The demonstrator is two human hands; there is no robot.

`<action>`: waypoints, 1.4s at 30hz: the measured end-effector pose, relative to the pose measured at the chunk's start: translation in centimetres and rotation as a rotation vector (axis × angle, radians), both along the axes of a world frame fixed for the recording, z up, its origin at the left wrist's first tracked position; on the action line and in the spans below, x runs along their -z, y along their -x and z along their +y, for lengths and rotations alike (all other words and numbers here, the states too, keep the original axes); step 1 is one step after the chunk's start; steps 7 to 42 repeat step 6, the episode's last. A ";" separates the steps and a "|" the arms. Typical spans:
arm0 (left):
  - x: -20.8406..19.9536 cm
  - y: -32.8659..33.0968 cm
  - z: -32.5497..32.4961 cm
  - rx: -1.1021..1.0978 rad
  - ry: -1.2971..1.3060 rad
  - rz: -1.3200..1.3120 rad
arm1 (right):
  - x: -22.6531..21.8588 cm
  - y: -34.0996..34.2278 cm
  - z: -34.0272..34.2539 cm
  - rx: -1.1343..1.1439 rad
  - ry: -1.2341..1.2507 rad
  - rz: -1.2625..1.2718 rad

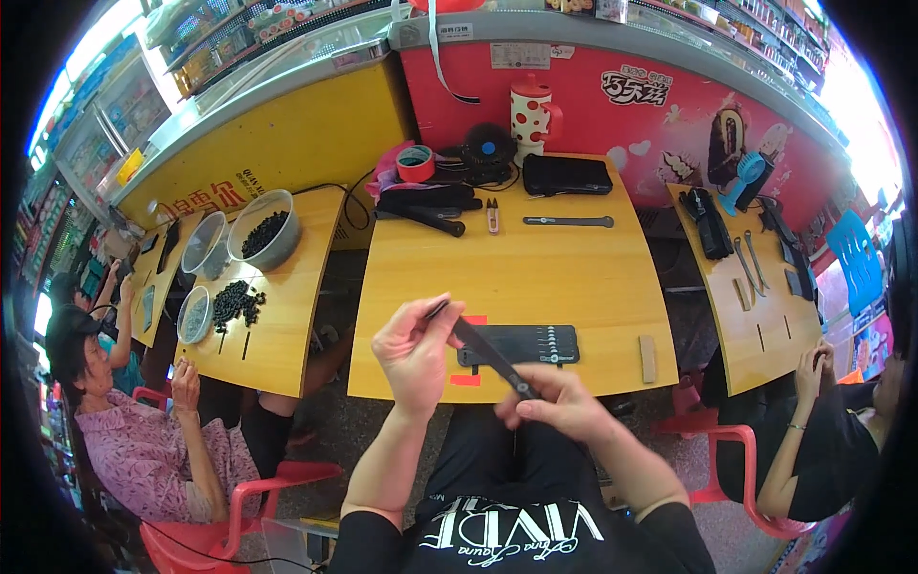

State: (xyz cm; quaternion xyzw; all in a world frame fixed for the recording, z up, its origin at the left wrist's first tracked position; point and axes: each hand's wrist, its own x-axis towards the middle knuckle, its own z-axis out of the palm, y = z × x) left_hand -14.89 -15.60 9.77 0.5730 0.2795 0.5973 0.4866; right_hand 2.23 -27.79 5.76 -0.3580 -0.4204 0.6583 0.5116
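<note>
My left hand (413, 356) pinches the upper end of a flat dark strap (490, 354), raised above the near edge of the middle table. The strap slants down to my right hand (564, 407), whose thumb and fingers close on its lower end. Beneath the strap, a black flat piece with white markings (531, 342) lies on the wooden table (488, 270). Red tape strips (466, 381) show beside its left end. To its right lies a small wooden block (647, 359). Farther back are another dark strap (568, 222) and a pair of thread snips (492, 217).
At the table's back are a black pouch (567, 175), a bundle of black straps (426, 208), a tape roll (415, 164) and a spotted tumbler (531, 120). A person (163, 421) sits left by bowls and black beads (237, 304); another person (832, 435) sits right.
</note>
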 end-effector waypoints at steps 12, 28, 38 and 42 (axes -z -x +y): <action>6.8 1.9 -0.9 -0.032 0.252 -0.138 | 6.5 -0.9 -4.3 0.320 0.150 -0.109; 6.8 1.9 -0.9 -0.032 0.252 -0.138 | 6.5 -0.9 -4.3 0.320 0.150 -0.109; 6.8 1.9 -0.9 -0.032 0.252 -0.138 | 6.5 -0.9 -4.3 0.320 0.150 -0.109; 6.8 1.9 -0.9 -0.032 0.252 -0.138 | 6.5 -0.9 -4.3 0.320 0.150 -0.109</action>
